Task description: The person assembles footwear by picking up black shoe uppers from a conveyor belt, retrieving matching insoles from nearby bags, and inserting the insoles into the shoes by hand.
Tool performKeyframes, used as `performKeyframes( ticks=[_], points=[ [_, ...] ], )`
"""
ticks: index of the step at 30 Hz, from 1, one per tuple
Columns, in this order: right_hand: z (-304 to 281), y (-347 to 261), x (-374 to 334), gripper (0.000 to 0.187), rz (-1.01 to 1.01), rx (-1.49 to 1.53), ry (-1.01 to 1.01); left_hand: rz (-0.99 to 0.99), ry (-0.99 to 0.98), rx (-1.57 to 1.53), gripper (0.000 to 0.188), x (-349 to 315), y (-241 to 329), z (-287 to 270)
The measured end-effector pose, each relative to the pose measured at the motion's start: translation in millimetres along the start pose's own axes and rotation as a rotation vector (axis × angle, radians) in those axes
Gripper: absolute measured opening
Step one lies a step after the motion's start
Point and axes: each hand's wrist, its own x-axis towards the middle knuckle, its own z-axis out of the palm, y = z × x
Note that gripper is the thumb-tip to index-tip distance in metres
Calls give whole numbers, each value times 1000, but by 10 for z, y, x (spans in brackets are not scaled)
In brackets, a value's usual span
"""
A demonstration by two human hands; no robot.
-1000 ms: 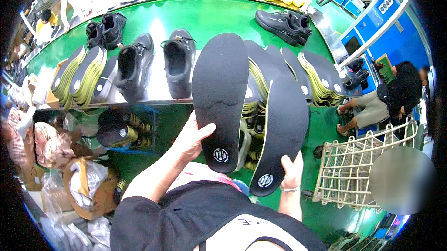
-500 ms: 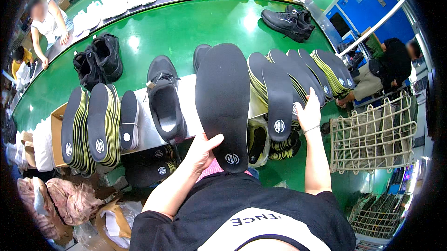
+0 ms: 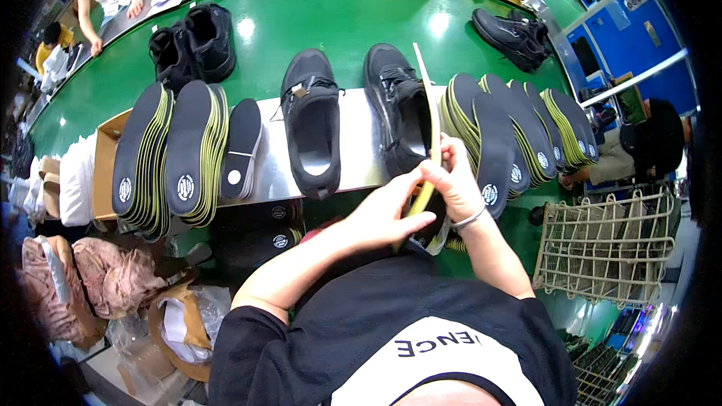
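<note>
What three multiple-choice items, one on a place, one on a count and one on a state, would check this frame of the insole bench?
1. Where does the thin yellow-edged black insole stand?
A. Flat on the green belt
B. Held edge-on over the right-hand black sneaker
C. Inside the wire basket

2. How many black sneakers rest on the grey metal shelf?
A. Two
B. Four
C. None

3. What state is the left-hand black sneaker in?
A. Wrapped in plastic
B. Lying upside down
C. Upright, opening showing

Answers: 1 B, since the left hand and right hand grip the insole's lower end by the right-hand black sneaker; 2 A, as only these two stand there; 3 C, its pale inner bed is visible.
</note>
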Motion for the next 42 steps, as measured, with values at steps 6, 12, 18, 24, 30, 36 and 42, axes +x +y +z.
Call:
performKeyframes(
  ticks=[6, 12, 18, 24, 30, 36, 42],
  points=[
    [-146, -307, -64, 40, -713, -1190, 201, -24, 856, 624, 44, -89, -164, -883],
    [-151, -228, -148, 40, -806, -1322, 118, -636, 662, 168, 77, -264, -1091, -951],
    [-179, -147, -142, 39, -863, -1328, 69, -622, 767, -72, 90, -184, -1020, -408],
    [-244, -177, -64, 26, -746, -1063, -172, -136, 757, 730, 79, 12, -674, -744],
    [-223, -282, 126, 18, -666, -1071, -537, 135, 611, 871, 38, 373, -858, -1023],
    [27, -650, 339, 17, -705, -1573, -846, -152, 625, 565, 23, 485, -737, -1157],
    [546, -145, 624, 21, -526, -1821, -791, -232, 708, 223, 25, 475, -822, -898]
  ],
)
